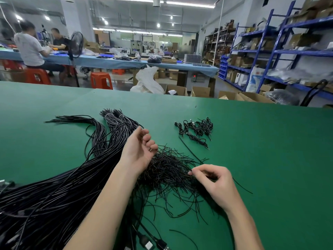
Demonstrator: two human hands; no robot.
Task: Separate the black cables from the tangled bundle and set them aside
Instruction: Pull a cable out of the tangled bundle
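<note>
1. Green table mat (252,141) takes up the whole near half of the view, and there's black cable all over the left and middle of it.
2. Left hand (138,150) is palm-up over the far edge of the tangled bundle (167,170), fingers loosely curled. A thin black strand runs out right at its fingertips, but I can't tell for sure whether it's actually pinching it or just touching.
3. Right hand (214,179) is down on the right side of the same tangle, thumb and forefinger pinched together on a thin black wire, the other fingers curled in.
4. The tangle itself is a mess of short thin black wires lying between the two hands, with loose strands spilling toward the near edge.
5. Left of that are the long black cables (59,192), a thick sheaf sweeping from the near-left corner up to the far side, where a few sub-bundles are tied off near their ends (115,116).
6. Set apart on the far right of the mat is a small pile of short coiled leads with plugs (196,129), well clear of the tangle.
7. USB-type plugs (149,244) poke out at the bottom edge between the forearms.
8. Background: blue shelving (281,51) on the right, orange stools (100,80), and two people sitting at a long blue table (126,63).
</note>
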